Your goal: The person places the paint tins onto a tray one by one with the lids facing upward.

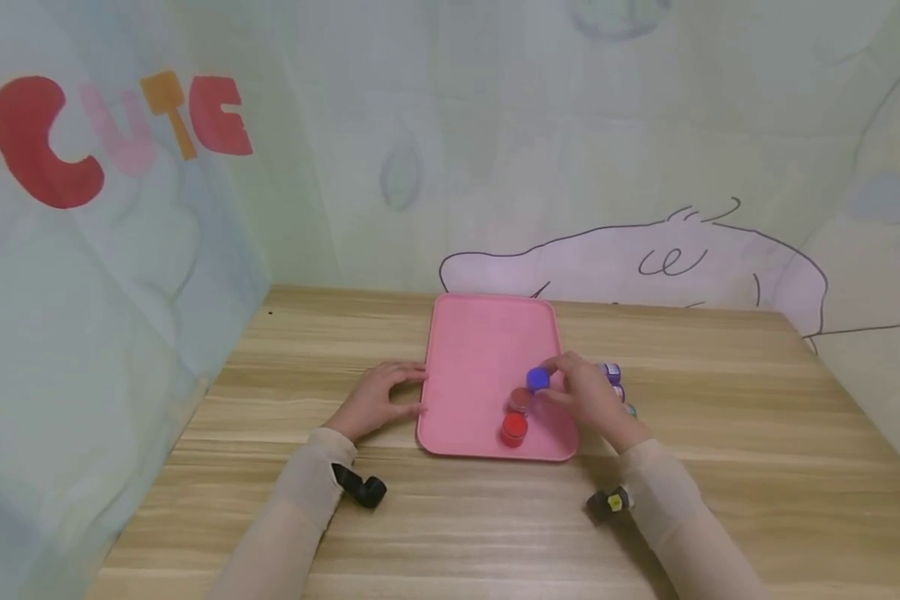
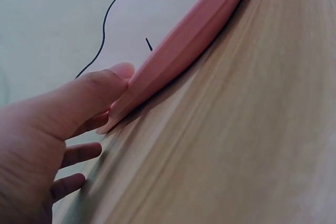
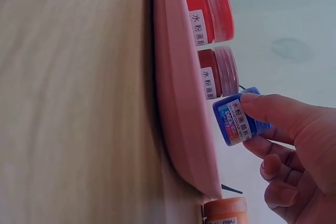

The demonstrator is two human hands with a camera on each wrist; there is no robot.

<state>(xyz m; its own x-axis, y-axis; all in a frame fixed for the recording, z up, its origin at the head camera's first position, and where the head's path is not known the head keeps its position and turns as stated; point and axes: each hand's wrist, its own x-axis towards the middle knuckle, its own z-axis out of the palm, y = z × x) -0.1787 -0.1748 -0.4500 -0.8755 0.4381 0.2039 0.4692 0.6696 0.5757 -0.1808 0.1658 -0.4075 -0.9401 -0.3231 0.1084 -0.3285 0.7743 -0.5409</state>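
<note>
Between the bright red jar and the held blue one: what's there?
A brownish-red jar, standing on the pink tray; head and right wrist views show it.

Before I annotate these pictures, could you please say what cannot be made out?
Head: jars beside the pink tray, partly covered by the right hand; labels too small to read.
Right wrist: the orange jar, cut off by the bottom edge.
Right wrist: part of the blue gouache jar, covered by that hand's thumb.
Left wrist: a finger of the left hand, partly behind its thumb.
</note>
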